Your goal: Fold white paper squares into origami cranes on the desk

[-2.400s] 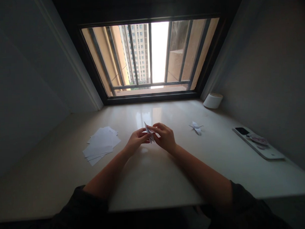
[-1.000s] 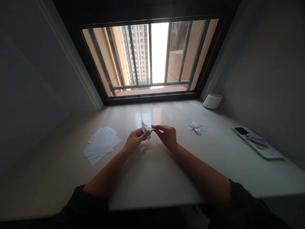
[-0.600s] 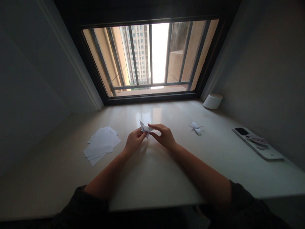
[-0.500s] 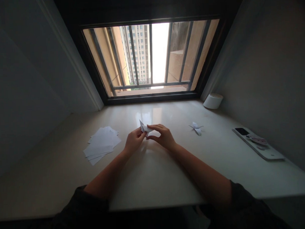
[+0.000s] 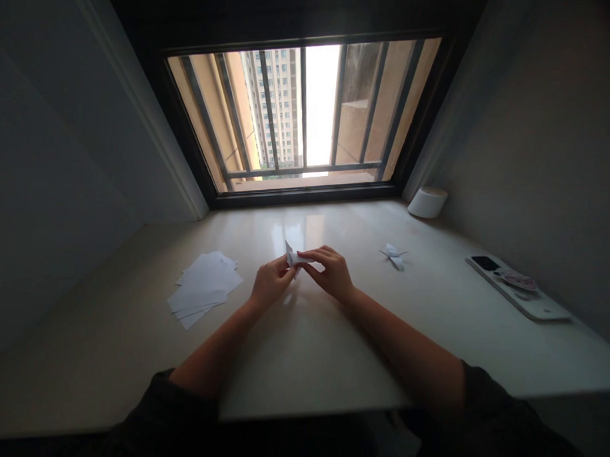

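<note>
A folded piece of white paper [image 5: 294,257] with a pointed tip standing up is held between both hands, over the middle of the pale surface. My left hand [image 5: 273,281] is closed on its left and lower side, the fingertips pressed to the paper. My right hand [image 5: 330,271] pinches its right side between thumb and fingers. A folded white paper bird [image 5: 395,256] lies to the right of my right hand. To the left of my left hand is a loose pile of white paper sheets [image 5: 204,285].
A white phone [image 5: 525,294] with a round grip on its back lies at the right. Near the window's right corner stands a white cup-like object [image 5: 427,202]. The dark-framed window [image 5: 304,196] closes off the far side of the white sill [image 5: 309,361], with walls at both sides.
The folded paper has turned a little, so that its tip points more upright. My right thumb has moved up and now presses against the paper.
</note>
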`<move>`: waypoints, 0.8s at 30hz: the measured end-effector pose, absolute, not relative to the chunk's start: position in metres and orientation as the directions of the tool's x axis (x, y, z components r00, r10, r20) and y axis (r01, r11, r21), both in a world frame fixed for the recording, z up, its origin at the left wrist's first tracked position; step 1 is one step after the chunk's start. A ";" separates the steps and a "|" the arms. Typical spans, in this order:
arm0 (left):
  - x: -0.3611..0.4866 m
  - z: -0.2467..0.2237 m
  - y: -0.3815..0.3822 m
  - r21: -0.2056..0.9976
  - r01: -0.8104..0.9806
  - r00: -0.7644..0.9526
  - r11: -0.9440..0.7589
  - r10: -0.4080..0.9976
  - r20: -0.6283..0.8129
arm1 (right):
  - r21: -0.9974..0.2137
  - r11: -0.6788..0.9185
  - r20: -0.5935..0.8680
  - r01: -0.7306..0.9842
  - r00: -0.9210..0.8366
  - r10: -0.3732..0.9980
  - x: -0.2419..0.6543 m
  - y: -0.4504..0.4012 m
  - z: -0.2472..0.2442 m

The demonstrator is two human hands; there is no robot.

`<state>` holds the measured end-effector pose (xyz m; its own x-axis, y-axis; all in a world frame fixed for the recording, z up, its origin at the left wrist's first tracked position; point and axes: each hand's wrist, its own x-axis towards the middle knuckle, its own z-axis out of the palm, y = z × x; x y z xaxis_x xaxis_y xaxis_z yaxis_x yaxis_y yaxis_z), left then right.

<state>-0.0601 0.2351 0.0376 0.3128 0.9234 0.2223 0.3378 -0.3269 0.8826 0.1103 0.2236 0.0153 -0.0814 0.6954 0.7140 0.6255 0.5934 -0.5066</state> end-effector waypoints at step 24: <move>-0.061 0.029 0.245 0.986 0.111 0.329 -0.127 0.941 0.085 | -0.493 0.631 0.725 0.599 -0.118 0.679 0.109 0.223 0.014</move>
